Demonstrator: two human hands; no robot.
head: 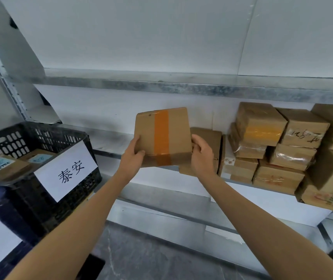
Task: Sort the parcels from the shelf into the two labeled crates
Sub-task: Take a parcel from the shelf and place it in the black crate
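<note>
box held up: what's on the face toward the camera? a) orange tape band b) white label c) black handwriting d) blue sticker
a: a band of orange tape runs down the middle of the box and wraps over its lower edge; no label, handwriting or sticker shows on that face.

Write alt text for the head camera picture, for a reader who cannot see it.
A left hand and a right hand hold a cardboard parcel with an orange tape stripe before a metal shelf. Stacked parcels occupy the shelf's right side; a black labelled crate holding parcels stands at left.
</note>
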